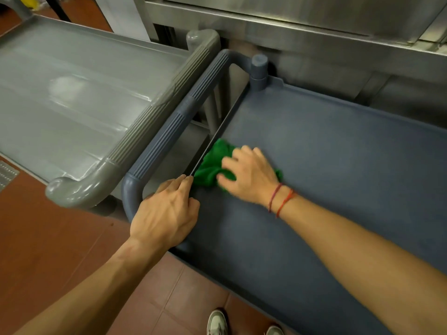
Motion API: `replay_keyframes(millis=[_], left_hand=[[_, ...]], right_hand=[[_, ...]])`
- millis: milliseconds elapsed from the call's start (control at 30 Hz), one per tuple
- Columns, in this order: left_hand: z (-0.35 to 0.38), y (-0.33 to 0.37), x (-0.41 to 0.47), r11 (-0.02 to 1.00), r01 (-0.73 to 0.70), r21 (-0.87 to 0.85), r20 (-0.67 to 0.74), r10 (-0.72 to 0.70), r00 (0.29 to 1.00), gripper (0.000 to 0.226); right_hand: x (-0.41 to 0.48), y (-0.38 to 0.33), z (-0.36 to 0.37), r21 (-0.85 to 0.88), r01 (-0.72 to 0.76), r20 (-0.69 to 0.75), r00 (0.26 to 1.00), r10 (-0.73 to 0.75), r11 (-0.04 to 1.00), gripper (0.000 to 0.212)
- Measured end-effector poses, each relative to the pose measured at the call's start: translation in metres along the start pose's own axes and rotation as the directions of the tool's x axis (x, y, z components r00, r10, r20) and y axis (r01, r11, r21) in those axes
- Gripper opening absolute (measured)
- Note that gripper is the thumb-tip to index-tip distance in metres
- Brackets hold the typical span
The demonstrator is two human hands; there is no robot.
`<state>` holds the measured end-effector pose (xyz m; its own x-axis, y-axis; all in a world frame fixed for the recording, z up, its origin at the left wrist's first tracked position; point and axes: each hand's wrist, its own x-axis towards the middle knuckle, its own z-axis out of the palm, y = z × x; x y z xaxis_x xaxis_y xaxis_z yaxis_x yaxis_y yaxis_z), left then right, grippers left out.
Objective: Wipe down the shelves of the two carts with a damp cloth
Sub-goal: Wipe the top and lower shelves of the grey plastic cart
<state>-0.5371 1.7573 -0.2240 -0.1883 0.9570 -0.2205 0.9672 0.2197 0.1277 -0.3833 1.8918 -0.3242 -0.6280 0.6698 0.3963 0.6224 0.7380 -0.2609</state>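
Pressure comes from the right grip, its fingers bent over a bunched green cloth and pinning it to the top shelf of the blue cart, hard against the shelf's left edge. Just beside it, the left grip curls round the rim at the near corner, apparently steadying the cart. The likeliest slip is the cloth sliding over that rim into the gap below the blue handle, since the wad already touches the edge and an outward stroke would carry it off. If the left grip lets go, a firm stroke could also roll the cart into the grey cart, whose handle sits just beside the blue one. The far corner by the post is cramped and easy to miss. The grey top shelf glistens, so it may already be damp. Lower shelves are hidden. A steel bench stands behind both carts and blocks reach from that side. Red cords circle the right wrist, and shoes stand on the tiled floor.
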Motion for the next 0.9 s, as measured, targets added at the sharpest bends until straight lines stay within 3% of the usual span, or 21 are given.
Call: replay_keyframes(millis=[100, 233, 333, 533, 633, 767, 900], left_hand=[[0.002, -0.002, 0.0, 1.0, -0.009, -0.009, 0.002, 0.009, 1.0, 0.047], [0.004, -0.005, 0.001, 1.0, -0.011, -0.021, -0.021, 0.011, 1.0, 0.047], [0.005, -0.007, 0.004, 1.0, -0.012, -0.011, -0.007, 0.012, 1.0, 0.047], [0.006, -0.007, 0.007, 0.998, 0.025, 0.049, 0.129, -0.031, 0.991, 0.062], [0.01, -0.006, 0.026, 0.991, 0.085, -0.101, 0.189, -0.065, 0.98, 0.066], [0.024, 0.009, 0.078, 0.922, 0.188, -0.338, 0.147, -0.146, 0.978, 0.051], [0.037, 0.018, 0.112, 0.851, 0.236, -0.47, 0.122, -0.203, 0.972, 0.047]], right_hand=[[0.034, 0.044, 0.001, -0.094, -0.161, -0.035, 0.987, 0.158, 0.983, 0.037], [0.069, 0.096, -0.006, -0.186, -0.426, -0.066, 0.905, 0.421, 0.885, 0.039], [0.076, 0.109, -0.008, -0.211, -0.494, -0.089, 0.869, 0.487, 0.843, 0.04], [0.041, 0.049, -0.008, -0.166, -0.371, -0.018, 0.928, 0.373, 0.914, 0.038], [0.009, 0.021, -0.012, -0.094, -0.288, -0.019, 0.958, 0.288, 0.953, 0.037], [-0.02, 0.006, -0.018, 0.001, -0.157, -0.051, 0.986, 0.157, 0.988, 0.031], [-0.015, 0.023, -0.017, 0.008, -0.086, -0.076, 0.993, 0.086, 0.996, 0.03]])
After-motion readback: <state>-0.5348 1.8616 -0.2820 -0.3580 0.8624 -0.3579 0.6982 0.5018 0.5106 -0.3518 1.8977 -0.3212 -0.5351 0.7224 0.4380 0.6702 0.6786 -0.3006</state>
